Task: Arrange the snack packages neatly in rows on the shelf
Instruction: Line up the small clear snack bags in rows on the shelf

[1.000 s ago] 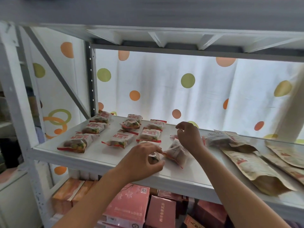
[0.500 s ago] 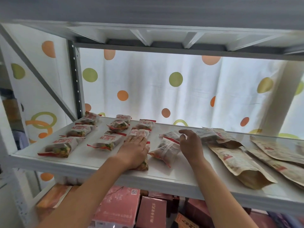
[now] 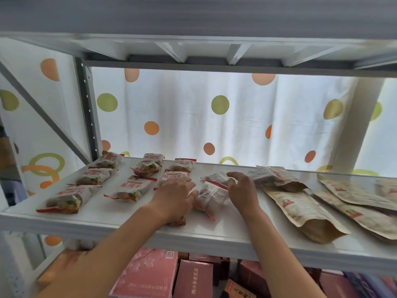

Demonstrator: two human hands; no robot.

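Observation:
Small white snack packets with red ends lie in columns on the left of the white shelf; the nearest one is at the front left. My left hand rests flat on the front packet of the third column, which is mostly hidden under it. Just to the right lies a packet, back side up. My right hand grips its right edge with curled fingers. Another back-side-up packet lies behind that hand.
Flat brown pouches overlap on the right half of the shelf. The upper shelf hangs low overhead. A grey upright post stands at the back left before a dotted curtain. Pink boxes fill the shelf below.
Both hands have reached further in. My left hand went from pinching a packet to lying flat on it. The packet at my right hand has been turned lengthwise beside the third column.

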